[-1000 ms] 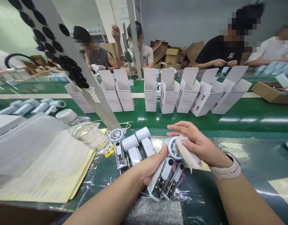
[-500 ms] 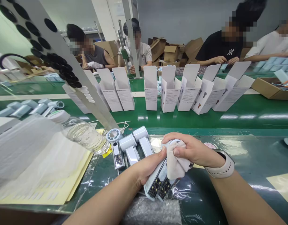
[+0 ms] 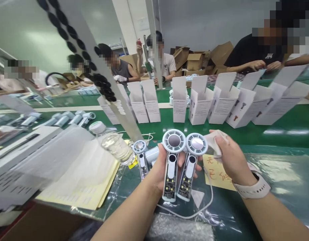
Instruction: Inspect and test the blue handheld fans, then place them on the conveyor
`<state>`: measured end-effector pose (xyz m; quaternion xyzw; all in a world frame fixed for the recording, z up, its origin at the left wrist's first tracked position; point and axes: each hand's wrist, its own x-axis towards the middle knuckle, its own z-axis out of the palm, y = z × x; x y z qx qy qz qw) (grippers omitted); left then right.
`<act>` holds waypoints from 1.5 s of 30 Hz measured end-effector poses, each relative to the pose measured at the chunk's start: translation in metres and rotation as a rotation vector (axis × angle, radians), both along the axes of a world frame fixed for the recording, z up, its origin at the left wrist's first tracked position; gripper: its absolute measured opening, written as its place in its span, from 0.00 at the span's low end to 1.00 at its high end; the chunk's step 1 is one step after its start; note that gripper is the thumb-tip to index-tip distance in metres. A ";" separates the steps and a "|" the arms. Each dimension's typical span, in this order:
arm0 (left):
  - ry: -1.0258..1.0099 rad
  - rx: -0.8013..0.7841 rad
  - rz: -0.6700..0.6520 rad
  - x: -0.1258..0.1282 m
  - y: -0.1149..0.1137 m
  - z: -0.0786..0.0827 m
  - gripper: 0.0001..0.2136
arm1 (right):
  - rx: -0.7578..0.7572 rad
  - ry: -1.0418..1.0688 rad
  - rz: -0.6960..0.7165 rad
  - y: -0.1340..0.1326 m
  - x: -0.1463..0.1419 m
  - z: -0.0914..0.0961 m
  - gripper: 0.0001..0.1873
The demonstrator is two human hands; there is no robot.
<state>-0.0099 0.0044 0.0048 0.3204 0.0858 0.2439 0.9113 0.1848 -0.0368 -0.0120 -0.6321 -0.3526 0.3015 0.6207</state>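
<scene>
In my left hand [image 3: 158, 169] are two light-blue handheld fans side by side, a left one [image 3: 171, 167] and a right one [image 3: 187, 172]. Their round heads point up and their handle fronts are uncovered, showing circuit boards. My right hand [image 3: 233, 162], wearing a pale watch [image 3: 255, 184], pinches a white cloth [image 3: 215, 140] just right of the right fan's head. Behind my left hand, another handheld fan [image 3: 142, 162] lies on the bench beside one partly hidden by my hand. A white cable [image 3: 211, 194] curves below the held fans.
A clear bottle [image 3: 114, 142] leans over yellow sheets [image 3: 79, 194] at left. Open white boxes [image 3: 199, 107] line the green belt [image 3: 166, 125]. A slanted metal post [image 3: 121, 103] rises from the bench. A handwritten yellow note [image 3: 220, 175] lies at right. Co-workers sit across.
My right hand and the cloth have come away from the fans, to the right. The two fans have turned upright with their heads showing. The view has shifted left.
</scene>
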 end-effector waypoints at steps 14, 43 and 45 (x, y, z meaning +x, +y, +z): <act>0.278 0.557 0.461 -0.008 0.014 0.004 0.22 | 0.005 0.192 0.636 -0.017 -0.018 0.019 0.36; 0.303 0.311 0.474 -0.002 0.009 0.008 0.20 | 0.067 0.468 0.521 -0.017 -0.039 0.023 0.11; 0.283 0.300 0.452 -0.002 0.008 0.009 0.19 | 0.064 0.472 0.517 -0.017 -0.039 0.023 0.11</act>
